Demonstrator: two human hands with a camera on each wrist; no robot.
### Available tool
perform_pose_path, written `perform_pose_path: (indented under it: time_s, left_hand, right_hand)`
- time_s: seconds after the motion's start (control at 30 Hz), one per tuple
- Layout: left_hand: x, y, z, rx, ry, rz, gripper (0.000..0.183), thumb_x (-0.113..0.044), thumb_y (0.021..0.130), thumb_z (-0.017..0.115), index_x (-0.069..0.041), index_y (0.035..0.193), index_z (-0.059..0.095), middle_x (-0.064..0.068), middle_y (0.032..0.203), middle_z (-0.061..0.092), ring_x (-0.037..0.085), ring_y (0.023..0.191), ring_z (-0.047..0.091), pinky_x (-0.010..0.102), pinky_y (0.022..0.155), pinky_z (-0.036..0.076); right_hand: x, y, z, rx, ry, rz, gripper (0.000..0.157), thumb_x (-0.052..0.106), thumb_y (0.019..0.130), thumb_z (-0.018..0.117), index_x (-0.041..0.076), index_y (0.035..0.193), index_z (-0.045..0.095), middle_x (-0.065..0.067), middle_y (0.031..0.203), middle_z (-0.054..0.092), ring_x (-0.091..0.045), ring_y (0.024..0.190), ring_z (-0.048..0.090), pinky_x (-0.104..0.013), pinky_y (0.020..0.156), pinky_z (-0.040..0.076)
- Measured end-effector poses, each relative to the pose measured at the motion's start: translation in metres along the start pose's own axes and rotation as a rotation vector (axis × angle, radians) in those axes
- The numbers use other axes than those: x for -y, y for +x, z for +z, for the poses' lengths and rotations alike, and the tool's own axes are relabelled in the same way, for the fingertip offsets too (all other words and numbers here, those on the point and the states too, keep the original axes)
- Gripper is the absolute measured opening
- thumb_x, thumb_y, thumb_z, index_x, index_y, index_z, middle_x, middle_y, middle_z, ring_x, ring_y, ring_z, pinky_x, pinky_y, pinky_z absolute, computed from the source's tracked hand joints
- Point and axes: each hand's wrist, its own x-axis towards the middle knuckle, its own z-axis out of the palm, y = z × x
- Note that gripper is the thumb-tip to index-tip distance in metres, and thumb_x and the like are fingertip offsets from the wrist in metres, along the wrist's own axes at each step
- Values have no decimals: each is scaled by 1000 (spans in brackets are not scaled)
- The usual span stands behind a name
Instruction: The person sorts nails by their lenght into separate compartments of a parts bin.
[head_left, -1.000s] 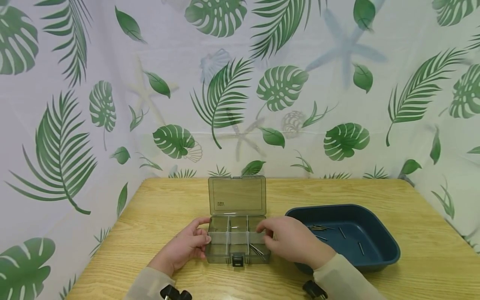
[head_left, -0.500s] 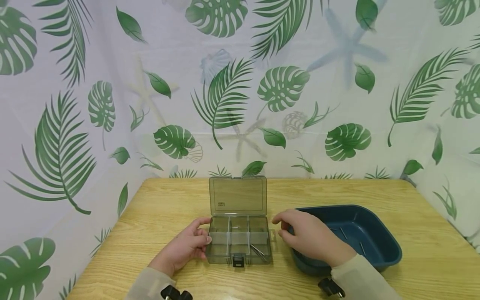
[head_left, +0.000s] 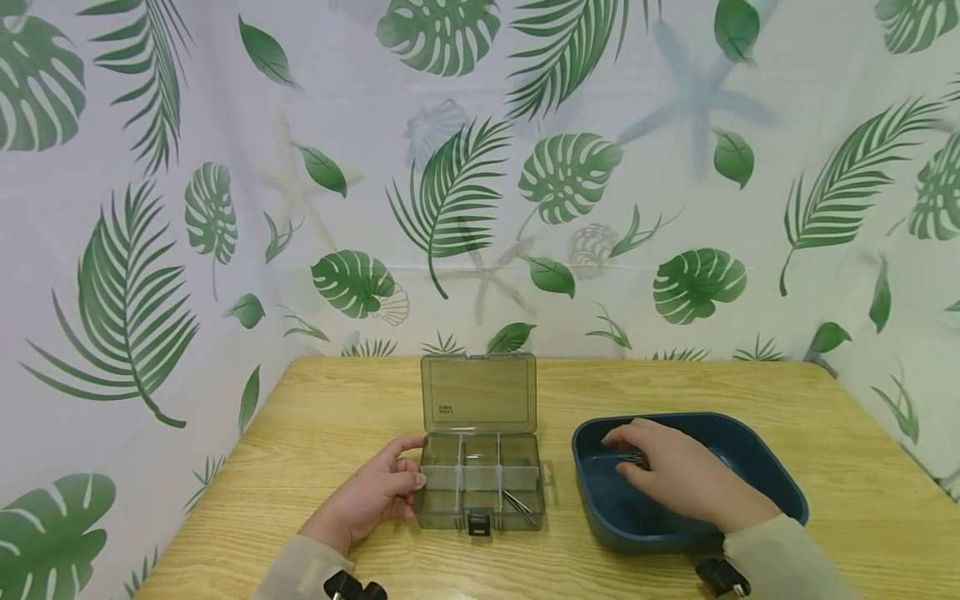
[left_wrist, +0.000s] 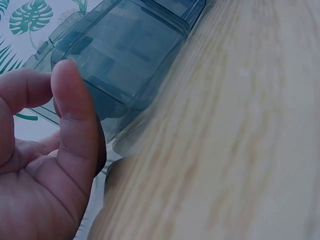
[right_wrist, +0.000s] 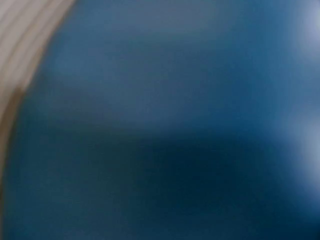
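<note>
My left hand [head_left: 369, 490] rests against the left side of a smoky see-through compartment box [head_left: 480, 523], thumb and index finger touching it. In the left wrist view, the thumb [left_wrist: 75, 125] stands upright in front of the box [left_wrist: 125, 60]. The box's lid [head_left: 480, 393] is raised. Several thin metal pieces that look like nails [head_left: 517, 505] lie in its front right compartment. Over the dark blue tub [head_left: 750, 433], my right hand [head_left: 675, 473] reaches down with thumb and index finger apart. Between them show more nail-like pieces [head_left: 633, 457]. The right wrist view is a blur of blue tub [right_wrist: 150, 100].
Both containers stand on a wood-grain table [head_left: 352, 392], the tub to the right of the box. A small clear latch [head_left: 550, 473] sticks out from the box's right side. A leaf-patterned cloth [head_left: 480, 208] hangs behind the table.
My right hand has moved from above the box's right side rightward into the tub. The left hand stays at the box, and the pieces in the box lie as before.
</note>
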Motion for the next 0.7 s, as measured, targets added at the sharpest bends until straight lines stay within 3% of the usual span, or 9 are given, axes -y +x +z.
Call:
perform_pose_path:
  time_s: [0.3, 0.7]
  left_hand:
    - [0, 0, 0, 2, -1, -3, 67, -4, 99, 58, -7, 156, 25, 4, 89, 49, 15, 70, 48, 29, 59, 54]
    - [-2, -1, 1, 0, 5, 0, 67, -4, 99, 58, -8, 157, 24, 4, 89, 49, 15, 70, 48, 29, 59, 54]
  right_hand:
    - [-36, -11, -8, 68, -22, 51, 35, 20, 95, 70, 18, 130, 66, 5, 122, 62, -17, 108, 62, -44, 87, 54]
    - [-63, -12, -14, 145, -51, 103, 43, 27, 91, 76, 12, 130, 65, -3, 119, 62, -24, 106, 62, -49, 85, 54]
